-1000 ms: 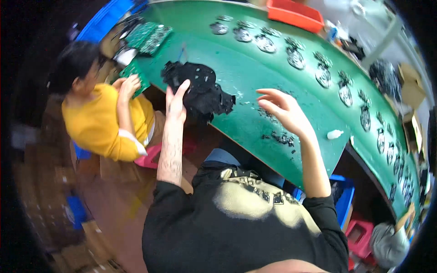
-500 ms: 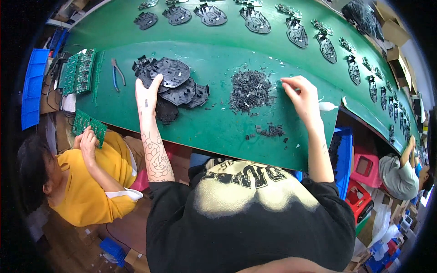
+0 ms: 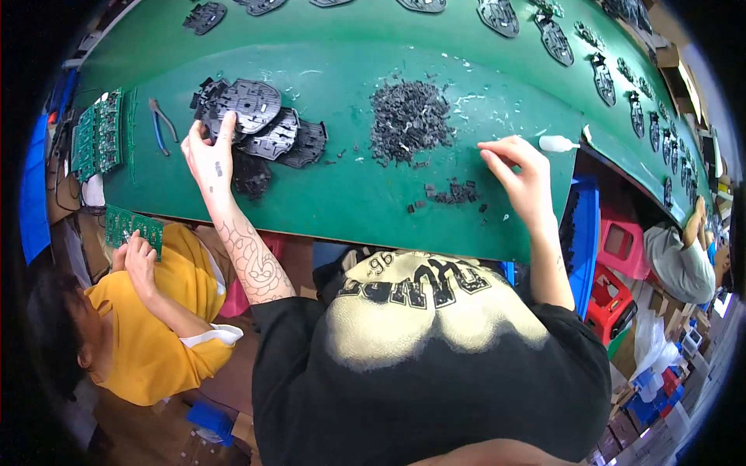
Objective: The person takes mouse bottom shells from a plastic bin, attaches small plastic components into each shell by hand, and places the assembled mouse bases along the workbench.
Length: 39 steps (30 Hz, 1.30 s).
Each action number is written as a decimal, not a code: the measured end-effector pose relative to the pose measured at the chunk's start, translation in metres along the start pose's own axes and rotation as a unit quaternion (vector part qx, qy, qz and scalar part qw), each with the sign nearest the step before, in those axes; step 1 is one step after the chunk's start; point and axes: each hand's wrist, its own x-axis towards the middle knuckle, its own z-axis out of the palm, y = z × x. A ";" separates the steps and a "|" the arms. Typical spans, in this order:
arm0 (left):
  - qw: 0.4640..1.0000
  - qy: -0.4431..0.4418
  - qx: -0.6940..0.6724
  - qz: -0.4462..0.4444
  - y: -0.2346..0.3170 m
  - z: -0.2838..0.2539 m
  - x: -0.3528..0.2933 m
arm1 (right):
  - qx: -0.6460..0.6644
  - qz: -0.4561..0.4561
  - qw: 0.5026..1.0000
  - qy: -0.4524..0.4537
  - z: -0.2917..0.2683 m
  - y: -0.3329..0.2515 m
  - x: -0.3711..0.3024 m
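Observation:
My left hand (image 3: 208, 161) grips a black plastic shell (image 3: 252, 105) by its near edge, thumb on top and the other fingers partly hidden at its left side. More black shells (image 3: 301, 145) lie overlapped under and beside it. My right hand (image 3: 519, 172) hovers above the green table, thumb and forefinger brought together in a pinch; whatever they hold, if anything, is too small to make out. To its left lies a heap of small black plastic parts (image 3: 412, 123), with a smaller scatter of black pieces (image 3: 453, 193) nearer me.
Pliers (image 3: 162, 126) and stacked green circuit boards (image 3: 99, 138) lie at the left. A white bottle (image 3: 556, 144) sits by the table's right edge. Shells (image 3: 554, 39) line the far strip. A co-worker in yellow (image 3: 167, 311) holds a circuit board (image 3: 134, 230); a blue crate (image 3: 584, 241) stands right.
The view has shifted, so the table's things appear further left and higher. My left hand keeps its grip on the shell. My right hand stays pinched, to the right of the heap.

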 end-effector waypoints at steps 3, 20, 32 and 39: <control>0.994 0.093 -0.010 0.052 0.001 0.002 -0.005 | 0.005 -0.010 0.999 0.038 0.002 0.006 -0.031; 0.878 -0.063 0.016 0.475 0.023 -0.012 -0.083 | -0.185 -0.094 0.928 0.310 0.028 0.043 -0.130; 0.739 0.075 -0.373 0.556 0.086 0.009 -0.185 | -0.078 -0.119 0.870 0.472 0.015 0.071 -0.143; 0.641 -0.124 -0.384 0.653 0.097 0.045 -0.265 | 0.101 0.175 0.704 0.680 0.066 0.139 -0.325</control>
